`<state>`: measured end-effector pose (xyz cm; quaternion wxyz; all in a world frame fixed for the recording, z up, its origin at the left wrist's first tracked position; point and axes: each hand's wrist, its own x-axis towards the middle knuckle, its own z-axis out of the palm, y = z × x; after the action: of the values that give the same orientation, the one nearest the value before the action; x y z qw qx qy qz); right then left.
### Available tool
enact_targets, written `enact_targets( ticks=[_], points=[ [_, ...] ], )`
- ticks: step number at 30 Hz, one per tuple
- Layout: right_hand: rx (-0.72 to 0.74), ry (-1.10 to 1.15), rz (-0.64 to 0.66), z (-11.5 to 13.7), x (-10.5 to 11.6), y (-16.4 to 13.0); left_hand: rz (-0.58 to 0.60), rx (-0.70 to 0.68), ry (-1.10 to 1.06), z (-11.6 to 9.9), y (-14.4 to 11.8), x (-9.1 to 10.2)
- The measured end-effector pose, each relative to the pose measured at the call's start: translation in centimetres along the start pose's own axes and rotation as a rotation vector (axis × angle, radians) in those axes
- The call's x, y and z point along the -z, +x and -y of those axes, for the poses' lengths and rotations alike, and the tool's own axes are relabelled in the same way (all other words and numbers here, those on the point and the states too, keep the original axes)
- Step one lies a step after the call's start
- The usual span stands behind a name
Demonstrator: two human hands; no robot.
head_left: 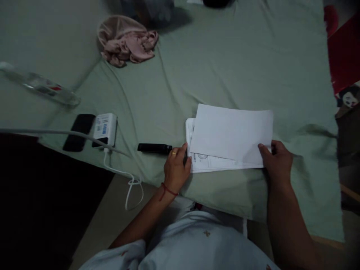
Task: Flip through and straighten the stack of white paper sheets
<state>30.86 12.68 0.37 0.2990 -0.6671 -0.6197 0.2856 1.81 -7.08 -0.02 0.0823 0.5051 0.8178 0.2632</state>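
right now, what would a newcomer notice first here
The white paper sheets stand out on the green bedsheet, with the right hand gripping their right edge and the left hand resting at their left edge. Next come the crumpled pink cloth at upper left and the dark phone beside a white charger.

We see matt white paper sheets [232,135] on a creased, soft green cloth [225,67]; the phone [78,132] looks glossy black.

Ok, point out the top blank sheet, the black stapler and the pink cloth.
top blank sheet [230,131], head view, middle of the page.
black stapler [154,148], head view, middle of its body.
pink cloth [126,41], head view, centre of the bundle.
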Motion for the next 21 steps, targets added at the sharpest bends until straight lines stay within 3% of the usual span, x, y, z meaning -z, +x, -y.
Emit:
enact_targets(
  ticks=[14,21],
  points=[
    [0.012,-0.047,0.032,-0.7,-0.1,0.2,0.032,0.057,0.086,-1.1,1.2,0.0],
    [0.009,-0.051,0.021,-0.8,-0.2,0.3,0.017,0.073,0.018,-1.0,1.2,0.0]
  ],
)
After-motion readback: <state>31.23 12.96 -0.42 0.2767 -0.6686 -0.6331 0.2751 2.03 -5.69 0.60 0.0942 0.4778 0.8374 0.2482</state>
